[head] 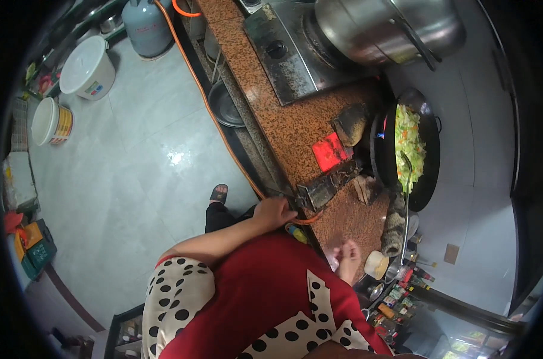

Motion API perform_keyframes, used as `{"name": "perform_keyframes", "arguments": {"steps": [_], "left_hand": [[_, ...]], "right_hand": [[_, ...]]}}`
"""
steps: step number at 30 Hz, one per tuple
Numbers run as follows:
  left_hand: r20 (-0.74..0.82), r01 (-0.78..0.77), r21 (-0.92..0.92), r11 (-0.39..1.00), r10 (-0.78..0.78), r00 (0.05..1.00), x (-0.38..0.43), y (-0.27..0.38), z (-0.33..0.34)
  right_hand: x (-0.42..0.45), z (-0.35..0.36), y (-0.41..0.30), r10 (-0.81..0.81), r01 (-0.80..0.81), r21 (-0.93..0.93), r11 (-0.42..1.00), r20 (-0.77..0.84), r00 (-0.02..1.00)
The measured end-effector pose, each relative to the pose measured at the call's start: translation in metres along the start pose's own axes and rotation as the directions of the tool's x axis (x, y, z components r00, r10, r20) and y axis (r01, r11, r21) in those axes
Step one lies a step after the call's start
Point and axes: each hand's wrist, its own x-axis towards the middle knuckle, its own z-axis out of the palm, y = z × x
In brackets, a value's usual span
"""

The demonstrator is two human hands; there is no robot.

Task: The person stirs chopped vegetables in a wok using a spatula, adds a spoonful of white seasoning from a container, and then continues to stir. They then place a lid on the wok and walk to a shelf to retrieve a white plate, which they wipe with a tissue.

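Observation:
My left hand point(273, 213) is curled at the counter's front edge, beside an orange gas hose point(308, 221) and a burner's control knob point(301, 200); its fingertips are partly hidden. Blurred, with its fingers apart, my right hand point(348, 256) is over the counter near a cream-coloured container point(376, 264). Beyond the hands a black wok point(429, 157) holds shredded cabbage with orange bits point(408, 130). A metal cooking utensil point(406, 215) rests in it, its long handle reaching over the rim towards my right side. Blue flame shows beside the wok.
Sooty blocks point(351, 123) and a bright red square point(330, 151) lie by the burner. A large steel pot point(383, 31) stands on a gas stove point(282, 58). Bottles and jars point(388, 309) crowd the lower right. A gas cylinder point(146, 29) and white buckets point(87, 67) stand on the floor.

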Motion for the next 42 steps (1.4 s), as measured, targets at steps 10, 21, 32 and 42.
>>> {"name": "perform_keyframes", "arguments": {"steps": [10, 21, 32, 42], "left_hand": [[-0.01, -0.181, -0.174, 0.968, 0.182, 0.983, 0.03, -0.016, 0.013], [0.026, -0.137, -0.054, 0.989, 0.138, 0.99, 0.031, -0.009, 0.013], [0.082, -0.067, 0.01, 0.998, 0.066, 0.994, 0.034, -0.004, 0.014], [-0.01, -0.132, -0.038, 0.991, 0.132, 0.991, 0.034, -0.008, 0.018]], "right_hand": [[0.001, 0.044, 0.021, -0.025, 0.105, -0.42, 0.901, 0.193, 0.981], [0.001, 0.045, 0.045, 0.169, -0.035, -0.462, 0.886, 0.252, 0.953], [0.005, 0.063, 0.03, 0.178, -0.045, -0.462, 0.886, 0.249, 0.952], [0.019, 0.052, 0.047, 0.144, 0.023, -0.491, 0.871, 0.3, 0.943]]}}
